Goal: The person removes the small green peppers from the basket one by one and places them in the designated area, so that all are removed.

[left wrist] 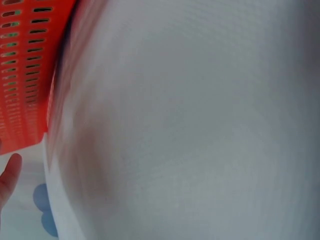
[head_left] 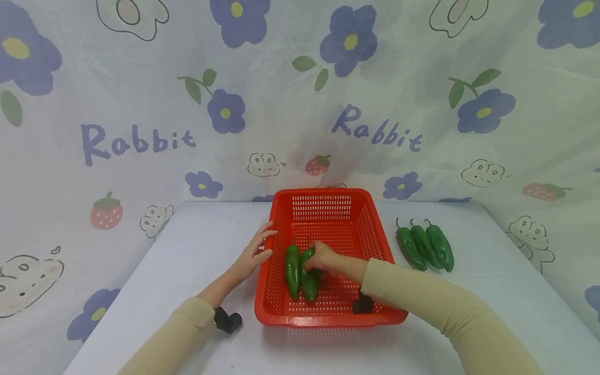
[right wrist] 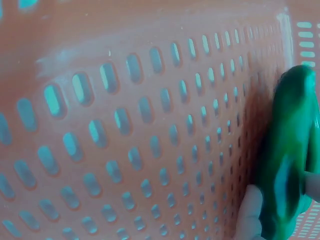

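A red perforated plastic basket (head_left: 328, 319) stands on the white table. Inside, toward its left wall, two green peppers lie side by side. My right hand (head_left: 323, 256) reaches in and grips the right one, a long green pepper (head_left: 310, 285), by its upper part. In the right wrist view, thumb and fingers (right wrist: 250, 215) sit on either side of this pepper (right wrist: 285, 165). The other green pepper (head_left: 292, 271) lies just left of it. My left hand (head_left: 253, 254) rests at the basket's left rim with fingers spread; the left wrist view shows only one fingertip (left wrist: 10, 175).
To the basket's right, three more green peppers (head_left: 424, 247) lie in a row, stems pointing away. White tabletop (head_left: 201, 239) extends on both sides. A patterned curtain (head_left: 290, 104) hangs behind the table. Dark wrist devices (head_left: 228, 320) show under the sleeves.
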A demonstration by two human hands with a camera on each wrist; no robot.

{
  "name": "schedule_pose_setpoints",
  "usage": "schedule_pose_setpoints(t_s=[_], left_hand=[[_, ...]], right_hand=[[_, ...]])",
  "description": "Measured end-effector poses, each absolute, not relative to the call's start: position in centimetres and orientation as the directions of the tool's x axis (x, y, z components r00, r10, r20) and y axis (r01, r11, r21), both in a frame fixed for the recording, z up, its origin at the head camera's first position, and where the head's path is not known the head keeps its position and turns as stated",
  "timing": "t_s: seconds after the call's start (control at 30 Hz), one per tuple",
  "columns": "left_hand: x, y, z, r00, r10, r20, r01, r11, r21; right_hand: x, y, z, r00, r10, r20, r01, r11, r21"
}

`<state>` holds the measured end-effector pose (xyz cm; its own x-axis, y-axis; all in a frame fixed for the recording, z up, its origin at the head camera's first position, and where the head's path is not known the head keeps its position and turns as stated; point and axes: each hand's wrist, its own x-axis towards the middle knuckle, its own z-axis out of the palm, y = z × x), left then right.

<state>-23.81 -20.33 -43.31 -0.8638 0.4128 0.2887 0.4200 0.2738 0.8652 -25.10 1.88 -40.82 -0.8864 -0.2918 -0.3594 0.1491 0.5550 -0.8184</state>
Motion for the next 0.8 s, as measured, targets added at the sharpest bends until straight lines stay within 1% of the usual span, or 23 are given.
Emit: schedule_pose_setpoints(t_s=[0.07, 0.23, 0.37, 0.67, 0.8], left_hand=[[-23.8, -20.3, -43.3, -0.867, 0.408, 0.287, 0.418, 0.281, 0.864], [-22.6, -19.7, -41.3, -0.867, 0.413, 0.279, 0.415, 0.288, 0.863], [-22.1, -19.5, -40.7, -0.869, 0.416, 0.267, 0.409, 0.301, 0.861], [-22.3, -19.5, -40.9, -0.867, 0.415, 0.274, 0.413, 0.292, 0.863], [-23.2, -19.9, -42.2, -0.865, 0.412, 0.287, 0.420, 0.278, 0.864]], right_hand=[[-25.1, 1.9, -40.8, -0.889, -0.287, -0.358, 0.155, 0.547, -0.823], [-25.2, 1.8, -40.9, -0.885, -0.285, -0.368, 0.163, 0.551, -0.818], [-25.3, 1.9, -41.0, -0.881, -0.295, -0.370, 0.156, 0.558, -0.815], [-25.7, 2.2, -40.3, -0.884, -0.289, -0.368, 0.181, 0.513, -0.839], [-26.0, 2.3, -39.6, -0.885, -0.283, -0.370, 0.192, 0.503, -0.843]])
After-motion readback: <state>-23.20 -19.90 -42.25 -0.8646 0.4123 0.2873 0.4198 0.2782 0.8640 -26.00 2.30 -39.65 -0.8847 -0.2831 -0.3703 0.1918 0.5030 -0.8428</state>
